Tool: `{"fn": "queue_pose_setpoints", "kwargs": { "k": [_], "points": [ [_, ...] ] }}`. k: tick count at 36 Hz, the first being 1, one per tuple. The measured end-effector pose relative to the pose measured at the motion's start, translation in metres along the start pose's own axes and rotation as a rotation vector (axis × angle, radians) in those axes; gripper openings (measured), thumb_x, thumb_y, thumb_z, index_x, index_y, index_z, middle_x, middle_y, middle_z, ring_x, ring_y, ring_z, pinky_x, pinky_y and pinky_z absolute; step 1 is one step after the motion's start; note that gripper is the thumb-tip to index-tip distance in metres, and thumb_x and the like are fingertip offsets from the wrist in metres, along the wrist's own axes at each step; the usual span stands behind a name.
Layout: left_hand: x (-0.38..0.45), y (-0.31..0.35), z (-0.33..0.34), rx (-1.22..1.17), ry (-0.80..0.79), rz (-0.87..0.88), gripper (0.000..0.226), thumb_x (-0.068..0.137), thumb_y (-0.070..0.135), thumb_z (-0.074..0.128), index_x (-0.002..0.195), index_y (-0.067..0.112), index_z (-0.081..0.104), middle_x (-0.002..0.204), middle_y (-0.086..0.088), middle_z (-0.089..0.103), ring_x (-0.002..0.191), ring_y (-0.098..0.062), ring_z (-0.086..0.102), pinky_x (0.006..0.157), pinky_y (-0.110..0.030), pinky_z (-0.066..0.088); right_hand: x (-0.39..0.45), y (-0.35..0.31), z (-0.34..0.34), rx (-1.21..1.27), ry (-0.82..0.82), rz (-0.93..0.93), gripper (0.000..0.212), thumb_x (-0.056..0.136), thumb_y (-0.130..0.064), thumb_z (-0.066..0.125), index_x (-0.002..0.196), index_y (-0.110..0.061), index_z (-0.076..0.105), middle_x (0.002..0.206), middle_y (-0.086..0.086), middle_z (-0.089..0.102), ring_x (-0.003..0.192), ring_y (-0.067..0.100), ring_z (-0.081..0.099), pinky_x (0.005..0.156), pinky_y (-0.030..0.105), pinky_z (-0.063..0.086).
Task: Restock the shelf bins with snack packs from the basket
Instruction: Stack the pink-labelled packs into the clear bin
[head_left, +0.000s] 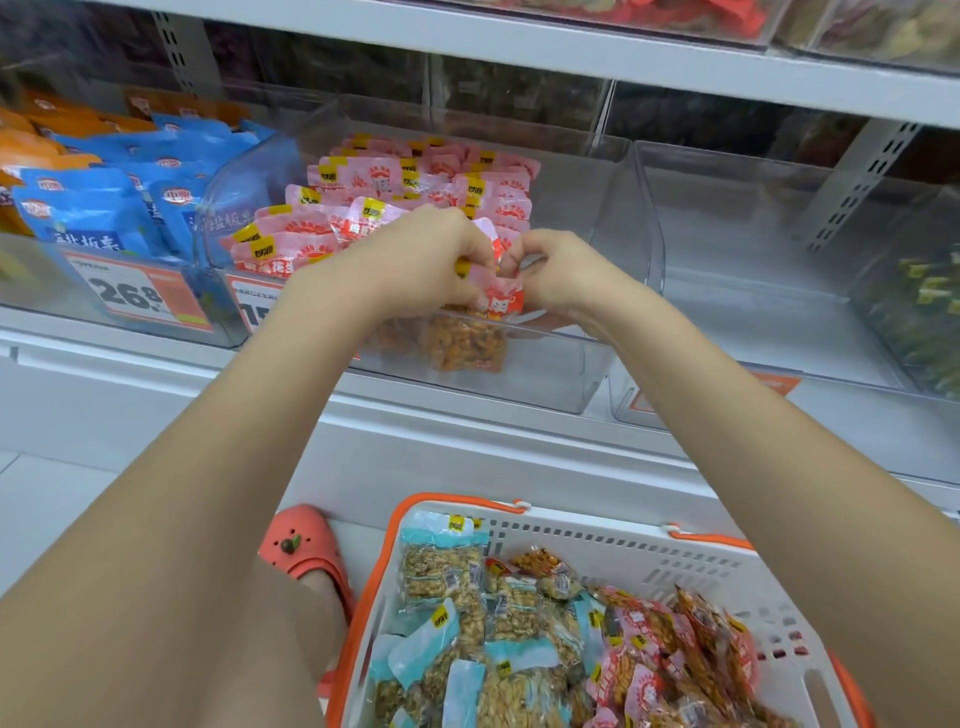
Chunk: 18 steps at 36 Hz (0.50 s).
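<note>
Both hands meet over the front of a clear shelf bin (613, 208) that holds several pink snack packs (415, 182). My left hand (415, 260) and my right hand (550, 270) together grip a small bunch of pink packs (498, 301) by their tops, and the orange contents hang down inside the bin's front wall. Below, a white basket with orange handles (649, 551) holds several teal nut packs (441, 566) on its left and pink packs (670, 649) on its right.
To the left, a bin holds blue packs (104, 208) with orange ones behind. An orange price tag (140, 296) is on its front. On the right stands a clear bin (779, 249) with nothing in it, then green packs (924, 312). A coral clog (306, 545) stands beside the basket.
</note>
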<state>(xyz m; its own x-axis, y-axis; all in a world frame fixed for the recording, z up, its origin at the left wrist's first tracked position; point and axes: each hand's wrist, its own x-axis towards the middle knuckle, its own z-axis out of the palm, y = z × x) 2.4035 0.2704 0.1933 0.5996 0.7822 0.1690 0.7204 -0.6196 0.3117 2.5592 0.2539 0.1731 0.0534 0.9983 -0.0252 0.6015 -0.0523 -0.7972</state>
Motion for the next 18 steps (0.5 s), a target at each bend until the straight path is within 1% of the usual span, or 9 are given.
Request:
{"fn": "queue_pose_setpoints", "kwargs": {
  "k": [3, 5, 7, 9, 10, 12, 14, 16, 18],
  "points": [
    [-0.003, -0.005, -0.002, -0.034, -0.074, -0.006, 0.023, 0.079, 0.02, 0.077, 0.1, 0.014, 0.07, 0.098, -0.005, 0.065, 0.092, -0.023, 0.058, 0.082, -0.037, 0.048, 0.002, 0.008, -0.002, -0.022, -0.031, -0.006, 0.023, 0.084, 0.001, 0.067, 0.074, -0.014, 0.053, 0.074, 0.006, 0.058, 0.059, 0.011, 0.057, 0.057, 0.021, 0.055],
    [-0.003, -0.005, -0.006, -0.022, -0.114, -0.03, 0.027, 0.079, 0.019, 0.077, 0.104, 0.015, 0.07, 0.1, -0.001, 0.063, 0.095, -0.02, 0.056, 0.085, -0.033, 0.046, 0.003, 0.009, -0.002, 0.022, -0.047, 0.006, 0.027, 0.084, 0.001, 0.069, 0.073, -0.014, 0.05, 0.075, 0.009, 0.059, 0.056, 0.013, 0.061, 0.061, 0.028, 0.059],
    [-0.001, -0.005, -0.012, 0.006, -0.141, -0.036, 0.024, 0.076, 0.015, 0.079, 0.098, 0.009, 0.072, 0.089, -0.003, 0.063, 0.085, -0.02, 0.055, 0.074, -0.028, 0.041, 0.003, 0.007, -0.003, 0.13, -0.071, 0.033, 0.029, 0.085, 0.002, 0.069, 0.07, -0.012, 0.048, 0.072, 0.01, 0.058, 0.045, 0.008, 0.061, 0.055, 0.028, 0.059],
    [0.001, -0.007, -0.019, 0.033, -0.152, -0.032, 0.011, 0.075, 0.012, 0.08, 0.074, 0.01, 0.069, 0.069, 0.001, 0.054, 0.067, -0.015, 0.045, 0.06, -0.026, 0.031, 0.002, 0.004, -0.002, 0.208, -0.092, 0.038, 0.029, 0.086, 0.005, 0.066, 0.069, -0.009, 0.047, 0.068, 0.01, 0.056, 0.042, 0.006, 0.061, 0.052, 0.026, 0.058],
    [0.001, -0.007, -0.022, 0.048, -0.161, -0.03, 0.019, 0.075, 0.011, 0.08, 0.064, 0.014, 0.064, 0.062, 0.004, 0.047, 0.062, -0.013, 0.039, 0.057, -0.026, 0.028, 0.001, 0.003, -0.001, 0.231, -0.095, 0.027, 0.03, 0.086, 0.007, 0.065, 0.068, -0.009, 0.046, 0.067, 0.01, 0.055, 0.041, 0.005, 0.06, 0.05, 0.025, 0.058],
    [0.004, -0.009, -0.025, 0.07, -0.183, -0.031, 0.01, 0.076, 0.011, 0.079, 0.072, 0.01, 0.07, 0.06, 0.006, 0.047, 0.064, -0.015, 0.041, 0.06, -0.024, 0.029, 0.002, 0.004, 0.003, 0.241, -0.08, -0.01, 0.031, 0.086, 0.007, 0.065, 0.067, -0.009, 0.046, 0.066, 0.011, 0.053, 0.04, 0.003, 0.058, 0.049, 0.024, 0.057],
    [0.006, -0.007, -0.027, 0.106, -0.205, -0.017, 0.014, 0.077, 0.011, 0.079, 0.085, 0.002, 0.071, 0.074, 0.004, 0.059, 0.074, -0.028, 0.055, 0.061, -0.026, 0.03, 0.005, 0.006, 0.006, 0.224, -0.069, -0.048, 0.031, 0.086, 0.004, 0.067, 0.068, -0.011, 0.046, 0.067, 0.013, 0.055, 0.042, 0.004, 0.059, 0.051, 0.026, 0.058],
    [0.01, -0.008, -0.028, 0.11, -0.209, -0.01, 0.018, 0.077, 0.01, 0.079, 0.073, 0.007, 0.062, 0.089, 0.008, 0.053, 0.086, -0.017, 0.056, 0.058, -0.025, 0.03, 0.007, 0.007, 0.008, 0.188, -0.071, -0.067, 0.031, 0.085, 0.001, 0.069, 0.068, -0.012, 0.047, 0.071, 0.015, 0.056, 0.046, 0.009, 0.06, 0.053, 0.028, 0.059],
    [0.015, -0.008, -0.027, 0.106, -0.237, -0.011, 0.028, 0.076, 0.009, 0.079, 0.071, 0.007, 0.052, 0.09, 0.007, 0.052, 0.089, -0.008, 0.048, 0.062, -0.027, 0.031, 0.008, 0.008, 0.007, 0.15, -0.068, -0.072, 0.032, 0.086, 0.0, 0.069, 0.067, -0.012, 0.046, 0.076, 0.017, 0.058, 0.054, 0.016, 0.062, 0.055, 0.03, 0.059]
  ]
}}
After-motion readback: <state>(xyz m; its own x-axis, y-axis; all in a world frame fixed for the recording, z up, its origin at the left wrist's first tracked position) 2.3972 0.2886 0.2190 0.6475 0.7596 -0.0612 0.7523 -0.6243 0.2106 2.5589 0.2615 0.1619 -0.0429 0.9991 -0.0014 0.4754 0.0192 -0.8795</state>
